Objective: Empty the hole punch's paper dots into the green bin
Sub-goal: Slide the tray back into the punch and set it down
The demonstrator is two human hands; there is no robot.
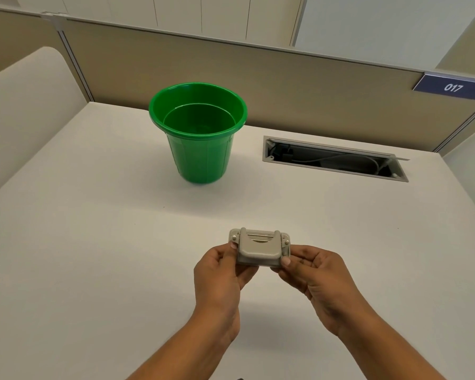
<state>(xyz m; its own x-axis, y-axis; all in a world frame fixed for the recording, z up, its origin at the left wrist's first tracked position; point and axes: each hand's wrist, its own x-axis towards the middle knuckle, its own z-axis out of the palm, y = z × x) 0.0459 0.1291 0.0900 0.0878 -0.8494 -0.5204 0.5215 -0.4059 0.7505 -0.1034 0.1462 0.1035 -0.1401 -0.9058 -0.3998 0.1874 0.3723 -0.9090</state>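
**Hole punch held in both hands, green bin standing beyond**

The underside of the hole punch point(259, 247) faces away from the camera, so its dot tray and any paper dots cannot be seen. Both forearms are cut off by the bottom edge of the frame. A small dark shape at the very bottom edge, between the arms, is too cropped to make out.

The left hand point(219, 272) and right hand point(314, 272) rise from the lower centre of the frame and meet at the grey punch, each pinching one end between thumb and curled fingers. The left thumb tip presses at the punch's left end, the right thumb tip at its lower right corner. The punch sits just below the middle of the frame, handle side up, above the white table point(80, 256); whether it touches the table cannot be told.

The green bin point(200, 149) stands upright on the table in the upper centre, well apart from the hands. Its mouth is open, and the visible interior is plain green. To its right, a rectangular cable slot point(335, 159) in the table holds cords. A blue sign point(452, 87) reading 017 hangs on the partition at the upper right.
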